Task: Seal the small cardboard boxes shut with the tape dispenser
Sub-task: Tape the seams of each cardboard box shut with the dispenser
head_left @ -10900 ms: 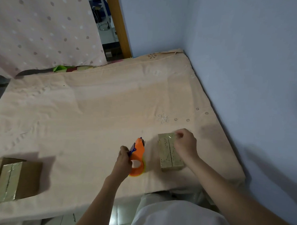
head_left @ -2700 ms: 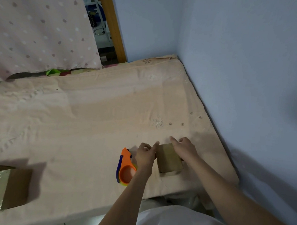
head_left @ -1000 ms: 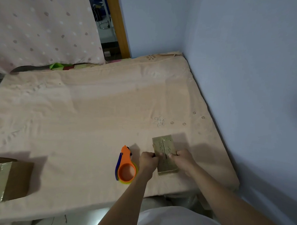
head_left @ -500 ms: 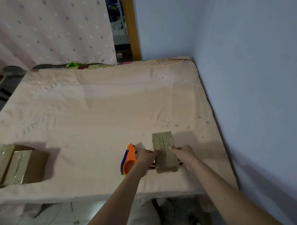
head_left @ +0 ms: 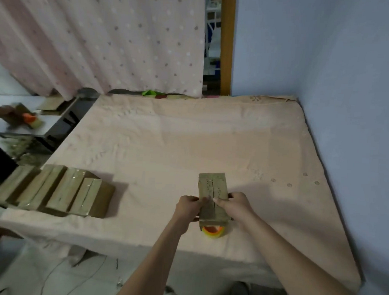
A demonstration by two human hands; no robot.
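Note:
In the head view a small cardboard box (head_left: 212, 186), its top flaps meeting in a centre seam, is held between both hands near the bed's front edge. My left hand (head_left: 187, 206) grips its left side with the thumb on top. My right hand (head_left: 236, 205) grips its right side the same way. The orange tape dispenser (head_left: 213, 232) with its yellowish roll lies on the sheet just under the box's near end, mostly hidden by it.
A row of taped boxes (head_left: 53, 190) leans together at the bed's (head_left: 189, 142) left front corner. The blue wall (head_left: 346, 109) runs along the right. Far left, another person's hand (head_left: 3, 112) works with an orange dispenser (head_left: 29, 118) on a side table.
Both hands have carried the box left and toward me, so it now covers the dispenser that lay beside it. My head has swung left, bringing the row of boxes into view.

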